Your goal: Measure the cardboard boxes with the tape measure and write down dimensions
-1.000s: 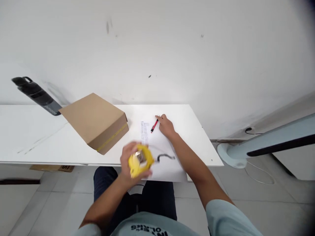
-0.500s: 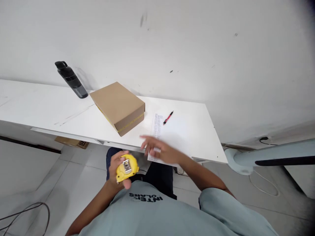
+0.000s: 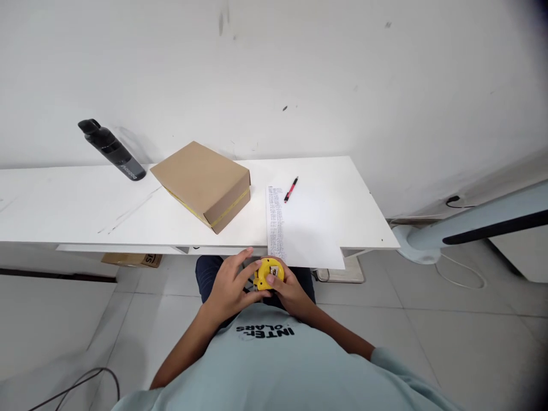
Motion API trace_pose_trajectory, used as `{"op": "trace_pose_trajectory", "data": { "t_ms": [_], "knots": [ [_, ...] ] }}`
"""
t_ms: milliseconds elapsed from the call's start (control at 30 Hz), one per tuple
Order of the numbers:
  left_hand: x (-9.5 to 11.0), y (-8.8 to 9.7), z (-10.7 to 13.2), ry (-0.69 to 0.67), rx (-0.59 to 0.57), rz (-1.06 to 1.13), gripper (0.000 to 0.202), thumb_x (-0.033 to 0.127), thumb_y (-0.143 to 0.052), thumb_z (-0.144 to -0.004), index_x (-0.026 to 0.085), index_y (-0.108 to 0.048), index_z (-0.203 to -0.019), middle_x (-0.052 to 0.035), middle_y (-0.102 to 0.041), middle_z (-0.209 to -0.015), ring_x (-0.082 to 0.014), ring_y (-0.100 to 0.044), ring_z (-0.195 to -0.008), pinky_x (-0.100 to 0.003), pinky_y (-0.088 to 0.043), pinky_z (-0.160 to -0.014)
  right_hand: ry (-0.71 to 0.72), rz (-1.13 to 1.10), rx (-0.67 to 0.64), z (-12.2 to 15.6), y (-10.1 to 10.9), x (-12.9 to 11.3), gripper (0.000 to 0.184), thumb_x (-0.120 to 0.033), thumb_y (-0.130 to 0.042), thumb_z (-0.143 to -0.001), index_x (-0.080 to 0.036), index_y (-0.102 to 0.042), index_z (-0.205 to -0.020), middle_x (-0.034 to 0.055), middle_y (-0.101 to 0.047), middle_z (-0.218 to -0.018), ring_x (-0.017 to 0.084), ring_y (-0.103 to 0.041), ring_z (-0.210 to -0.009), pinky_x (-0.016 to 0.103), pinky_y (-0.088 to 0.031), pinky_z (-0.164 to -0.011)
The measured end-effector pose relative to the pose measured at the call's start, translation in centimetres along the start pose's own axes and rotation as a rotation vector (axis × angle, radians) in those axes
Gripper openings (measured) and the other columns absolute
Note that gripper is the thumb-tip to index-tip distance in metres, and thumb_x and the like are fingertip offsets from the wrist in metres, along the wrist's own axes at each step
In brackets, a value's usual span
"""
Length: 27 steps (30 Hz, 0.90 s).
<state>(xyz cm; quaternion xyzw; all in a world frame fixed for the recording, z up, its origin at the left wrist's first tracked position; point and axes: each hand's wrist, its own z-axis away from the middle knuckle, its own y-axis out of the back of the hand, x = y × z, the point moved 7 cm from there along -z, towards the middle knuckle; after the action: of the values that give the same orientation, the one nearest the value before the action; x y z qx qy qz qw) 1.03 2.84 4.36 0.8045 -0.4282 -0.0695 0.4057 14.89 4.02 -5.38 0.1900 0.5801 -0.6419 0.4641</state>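
Gripping the tape (image 3: 268,273) in curled fingers of left hand (image 3: 229,285) and right hand (image 3: 291,292), past the table's (image 3: 85,211) front edge: could slip and drop, or nip skin.

Table (image 3: 64,217): white, long, against wall.
Left to right: bottle (image 3: 112,151), cardboard box (image 3: 201,182), paper (image 3: 308,234), pen (image 3: 291,189).

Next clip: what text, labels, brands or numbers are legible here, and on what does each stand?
"OLARS" above "INTE", upside down to the camera, partly hidden: shirt.
Brand word on black bottle: too small to read.
Printed column on paper sheet: too small to read.
Letters on cardboard under table: cut off, unreadable.
Yellow tape measure, in left hand and right hand: no legible label.
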Motion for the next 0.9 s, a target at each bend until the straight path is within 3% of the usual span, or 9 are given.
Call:
{"op": "trace_pose_trajectory", "data": {
  "t_ms": [133,300,367,433,533,600,667,767,900],
  "knots": [
    [0.6,0.7,-0.2,-0.053,0.001,-0.006,0.050,0.050,-0.076,-0.091,0.018,-0.063,-0.127,-0.0163,-0.076,-0.123,-0.0247,-0.076,-0.108,-0.041,-0.060,-0.094,-0.041,0.085,0.036,0.3,1.0,0.3,0.059,-0.056,-0.091,-0.070,-0.026,-0.064,-0.114,-0.0014,-0.066,-0.088,0.014,-0.061,-0.071,0.025,-0.051,-0.056],
    [0.9,2.1,0.3,-0.026,0.011,0.036,0.024,0.017,-0.066,-0.100,0.023,-0.068,-0.123,-0.0057,-0.082,-0.112,-0.0150,-0.078,-0.096,-0.035,-0.059,-0.094,0.022,0.128,0.116,0.2,2.1,-0.4,0.062,-0.058,-0.090,-0.068,-0.027,-0.061,-0.113,-0.0015,-0.066,-0.089,0.013,-0.059,-0.068,0.022,-0.048,-0.050],
    [-0.9,4.0,0.6,0.119,0.100,0.086,0.024,0.014,-0.064,-0.100,0.026,-0.071,-0.119,-0.0041,-0.081,-0.110,-0.0148,-0.078,-0.097,-0.032,-0.061,-0.088,0.052,0.131,0.138,-0.2,2.8,-1.4,0.063,-0.055,-0.090,-0.070,-0.030,-0.059,-0.118,-0.0006,-0.068,-0.094,0.013,-0.060,-0.069,0.022,-0.048,-0.050],
    [-3.8,7.0,1.2,0.273,0.267,0.141,0.020,0.016,-0.067,-0.099,0.028,-0.074,-0.113,-0.0027,-0.081,-0.106,-0.0154,-0.078,-0.098,-0.031,-0.063,-0.085,0.135,0.132,0.163,-1.5,3.4,-3.8,0.067,-0.051,-0.091,-0.069,-0.033,-0.056,-0.123,-0.0001,-0.069,-0.099,0.014,-0.064,-0.073,0.023,-0.050,-0.052],
    [-8.6,11.7,1.8,0.386,0.567,0.202,0.008,0.027,-0.074,-0.096,0.027,-0.078,-0.102,-0.0025,-0.078,-0.100,-0.0171,-0.076,-0.095,-0.034,-0.064,-0.085,0.390,0.112,0.159,-5.7,2.9,-9.7,0.071,-0.049,-0.096,-0.064,-0.035,-0.053,-0.118,-0.0018,-0.070,-0.099,0.015,-0.067,-0.079,0.025,-0.055,-0.060],
    [-11.4,13.4,1.1,0.398,0.679,0.199,0.011,0.034,-0.078,-0.092,0.025,-0.078,-0.098,-0.0035,-0.077,-0.099,-0.0188,-0.075,-0.096,-0.037,-0.064,-0.085,0.538,0.127,0.100,-9.9,1.2,-14.0,0.068,-0.052,-0.096,-0.064,-0.035,-0.053,-0.114,-0.0032,-0.070,-0.096,0.015,-0.066,-0.079,0.025,-0.053,-0.061],
    [-13.0,13.6,-0.3,0.376,0.752,0.142,0.014,0.034,-0.080,-0.090,0.024,-0.078,-0.098,-0.0035,-0.077,-0.099,-0.0194,-0.075,-0.098,-0.039,-0.064,-0.088,0.604,0.173,0.037,-14.6,-0.9,-17.9,0.068,-0.056,-0.095,-0.063,-0.034,-0.055,-0.113,-0.0028,-0.071,-0.096,0.014,-0.067,-0.081,0.026,-0.054,-0.065],
    [-13.3,11.7,-2.9,0.289,0.748,0.025,0.011,0.030,-0.080,-0.090,0.025,-0.078,-0.100,-0.0026,-0.079,-0.101,-0.0188,-0.076,-0.099,-0.040,-0.062,-0.093,0.672,0.313,-0.023,-21.0,-3.7,-22.4,0.074,-0.067,-0.090,-0.063,-0.031,-0.063,-0.122,0.0024,-0.075,-0.111,0.018,-0.069,-0.095,0.029,-0.057,-0.076],
    [-12.7,8.8,-4.0,0.213,0.646,-0.093,0.008,0.029,-0.075,-0.095,0.024,-0.078,-0.101,-0.0040,-0.081,-0.104,-0.0190,-0.078,-0.098,-0.040,-0.063,-0.093,0.613,0.433,-0.109,-26.3,-5.8,-22.8,0.079,-0.071,-0.086,-0.064,-0.029,-0.070,-0.129,0.0015,-0.077,-0.116,0.020,-0.070,-0.106,0.034,-0.059,-0.092]
  ]
}}
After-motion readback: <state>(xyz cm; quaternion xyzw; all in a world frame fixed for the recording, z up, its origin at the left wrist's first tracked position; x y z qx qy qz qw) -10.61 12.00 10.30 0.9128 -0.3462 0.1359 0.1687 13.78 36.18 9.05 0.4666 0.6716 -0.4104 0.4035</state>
